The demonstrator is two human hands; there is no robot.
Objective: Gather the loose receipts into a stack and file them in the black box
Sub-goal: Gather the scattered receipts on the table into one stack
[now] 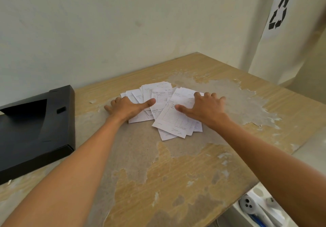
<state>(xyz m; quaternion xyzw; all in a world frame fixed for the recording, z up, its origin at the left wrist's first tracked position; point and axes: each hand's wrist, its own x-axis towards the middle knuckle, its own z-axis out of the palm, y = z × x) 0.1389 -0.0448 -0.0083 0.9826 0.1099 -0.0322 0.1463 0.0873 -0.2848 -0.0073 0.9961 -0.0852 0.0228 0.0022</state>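
Left hand [129, 107] and right hand [205, 106] lay flat, fingers spread, flanking overlapping receipts [167, 110]; black box [35, 129] sat well apart at the tabletop [176, 170] left edge.

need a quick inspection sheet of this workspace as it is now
surface: table, veneer worn and peeling in patches
job's things: receipts fanned loose mid-table, not stacked; black box at the left edge, apart from them
clutter: small paper scrap left of the receipts
grippers: left hand and right hand flat on the receipts, fingers spread, gripping nothing
cables: nothing seen
surroundings: pale wall; recycling sign at right; items below the table edge, unclear
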